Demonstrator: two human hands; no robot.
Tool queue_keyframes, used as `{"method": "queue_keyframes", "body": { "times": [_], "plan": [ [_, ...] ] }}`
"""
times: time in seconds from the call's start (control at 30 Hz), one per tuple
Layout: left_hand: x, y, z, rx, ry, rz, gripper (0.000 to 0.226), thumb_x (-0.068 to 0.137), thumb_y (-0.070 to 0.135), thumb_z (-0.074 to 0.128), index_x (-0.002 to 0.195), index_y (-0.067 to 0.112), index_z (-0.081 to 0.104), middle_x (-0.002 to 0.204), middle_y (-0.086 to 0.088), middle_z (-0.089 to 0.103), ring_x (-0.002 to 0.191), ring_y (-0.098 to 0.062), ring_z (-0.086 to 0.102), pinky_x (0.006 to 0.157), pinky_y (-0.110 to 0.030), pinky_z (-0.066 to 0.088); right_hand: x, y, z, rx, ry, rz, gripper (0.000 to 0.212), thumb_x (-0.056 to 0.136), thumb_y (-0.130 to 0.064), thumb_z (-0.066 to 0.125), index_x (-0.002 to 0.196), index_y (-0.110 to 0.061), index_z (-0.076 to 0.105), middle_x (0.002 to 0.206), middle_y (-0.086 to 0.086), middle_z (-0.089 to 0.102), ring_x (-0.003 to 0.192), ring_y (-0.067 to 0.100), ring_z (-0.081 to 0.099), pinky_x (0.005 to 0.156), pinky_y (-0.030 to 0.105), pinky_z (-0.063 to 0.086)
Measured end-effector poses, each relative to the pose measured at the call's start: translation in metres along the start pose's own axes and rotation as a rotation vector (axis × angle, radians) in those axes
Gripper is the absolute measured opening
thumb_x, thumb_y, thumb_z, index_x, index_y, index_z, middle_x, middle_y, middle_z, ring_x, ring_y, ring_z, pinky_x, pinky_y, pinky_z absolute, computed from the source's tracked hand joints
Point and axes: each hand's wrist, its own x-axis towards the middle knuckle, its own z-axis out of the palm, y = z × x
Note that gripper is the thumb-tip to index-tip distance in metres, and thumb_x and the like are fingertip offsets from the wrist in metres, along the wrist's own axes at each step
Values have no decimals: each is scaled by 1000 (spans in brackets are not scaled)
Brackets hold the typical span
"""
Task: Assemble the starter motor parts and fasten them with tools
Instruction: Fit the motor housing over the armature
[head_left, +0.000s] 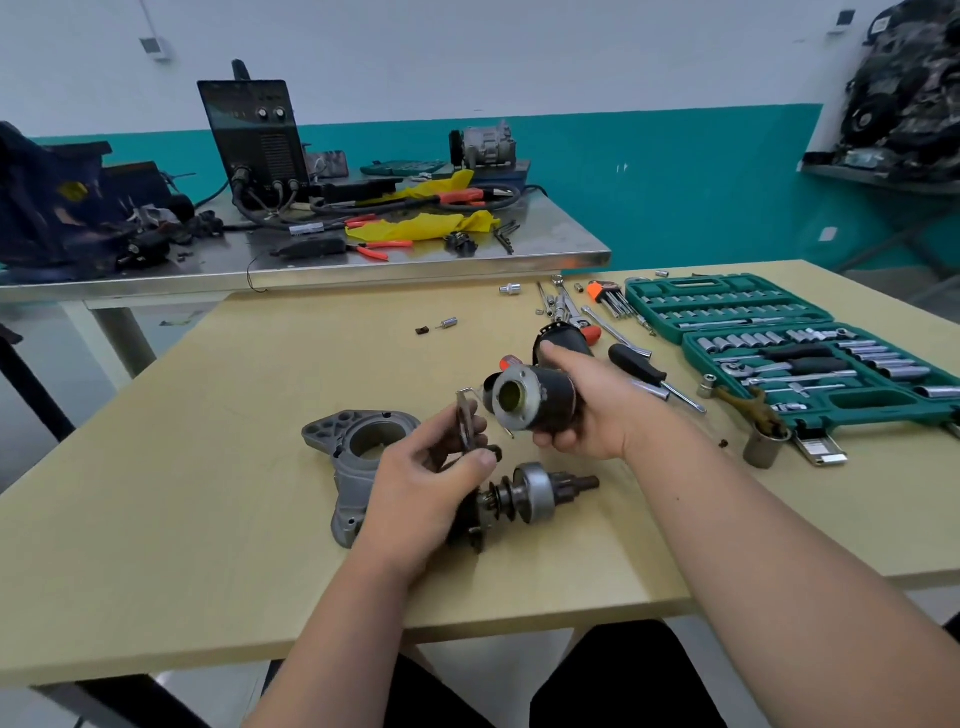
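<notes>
- Head view: the right hand (597, 410) grips the black cylinder (545, 400), held clear above the counter (208, 467). The thumb lies over the top and the fingers (556, 441) curl underneath. The cylinder's open, metal-rimmed end points left.
- The left hand (431, 483) pinches a thin metal plate (466, 421) held edge-on, with the thumb in front and the fingers curled behind it. The plate sits just beside the cylinder's rim, with a narrow gap between them.
- Right below the left hand, the grey nose housing (353, 457) lies on the counter. The palm partly covers it.
- The drive gear assembly (535, 491) lies on its side just beside the housing, under both hands, with its shaft pointing right.
- To the right, a screwdriver (644, 369) and loose bars lie near the right wrist. Beyond them is the open socket set case (779, 343), running to the counter's right edge, and a large socket (763, 447) stands upright in front of it.
- The left half of the counter and the near strip toward the front edge are bare wood.
- A steel table (467, 260) butts against the far edge.
</notes>
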Motion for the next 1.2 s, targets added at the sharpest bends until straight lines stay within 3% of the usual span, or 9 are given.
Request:
{"method": "queue_keyframes", "body": {
  "times": [0.07, 0.17, 0.37, 0.53, 0.8, 1.2],
  "plan": [
    [1, -3, -2, -67, -45, -60, 43, 56, 37, 70, 99, 37, 74, 100, 6, 73, 97, -14, 66, 91, -30, 53, -1, 3, 1, 100, -78, 3, 51, 87, -66, 47, 82, -20, 70, 72, 12, 67, 45, 24, 56, 30, 18, 35],
    [2, -5, -5, -115, -121, -136, 49, 60, 37, 68, 108, 30, 73, 102, 3, 72, 98, -16, 65, 94, -33, 49, -2, 11, 1, 173, -141, -40, 42, 84, -61, 56, 96, -22, 63, 78, 11, 64, 45, 23, 55, 31, 19, 36],
    [5, -6, -6, -254, -138, -230, 46, 67, 27, 64, 112, 14, 68, 90, 2, 68, 78, -13, 63, 69, -27, 49, -5, 22, -2, 217, -191, -140, 42, 76, -53, 66, 99, -18, 64, 75, 11, 65, 46, 22, 56, 33, 19, 38],
    [5, -6, -7, -354, -151, -281, 56, 59, 33, 69, 111, 15, 68, 94, -3, 67, 84, -19, 62, 77, -36, 46, -7, 22, -1, 266, -263, -186, 42, 65, -50, 69, 85, -13, 72, 74, 11, 68, 46, 22, 58, 35, 19, 42],
    [4, -8, -6, -400, -181, -226, 52, 62, 22, 60, 112, 13, 66, 99, -7, 70, 91, -21, 66, 87, -38, 47, -13, 22, -1, 281, -273, -223, 48, 67, -46, 67, 99, -10, 65, 78, 12, 68, 50, 21, 59, 38, 20, 45],
    [2, -7, -7, -581, -267, -308, 53, 55, 27, 56, 103, 15, 74, 105, -10, 70, 82, -23, 67, 69, -41, 55, -14, 23, 0, 254, -257, -244, 50, 66, -44, 67, 102, -10, 64, 81, 13, 68, 49, 21, 59, 37, 20, 44]
  ]
}}
